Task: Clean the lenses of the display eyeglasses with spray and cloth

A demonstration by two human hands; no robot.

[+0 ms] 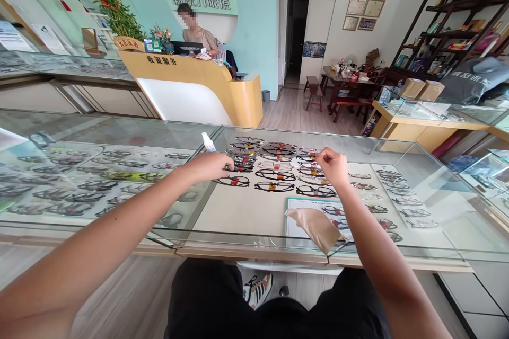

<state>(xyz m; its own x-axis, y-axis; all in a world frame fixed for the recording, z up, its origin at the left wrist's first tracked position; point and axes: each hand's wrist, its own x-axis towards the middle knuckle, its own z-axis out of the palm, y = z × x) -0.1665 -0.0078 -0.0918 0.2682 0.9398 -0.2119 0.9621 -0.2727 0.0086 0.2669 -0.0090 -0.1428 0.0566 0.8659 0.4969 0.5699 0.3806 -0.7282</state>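
My left hand (212,166) reaches over the glass counter with its fingers curled at the end of a dark pair of eyeglasses (243,166), gripping it by the look of it. Just behind that hand stands a small white spray bottle (208,142). My right hand (334,166) is closed in a pinch above the right column of eyeglasses (316,191); what its fingers hold, if anything, is hidden. Several frames with red or orange lens stickers lie in columns between the hands. Closer to me, a beige cloth (316,225) rests over a white, teal-edged sheet (294,222).
More eyeglasses (99,185) fill the display at left, and others lie on a white strip (405,196) at right. Glass counter edges (254,241) run in front of me. Beyond, a person (204,37) is behind a yellow reception desk (246,100). A wooden table (338,77) stands farther back.
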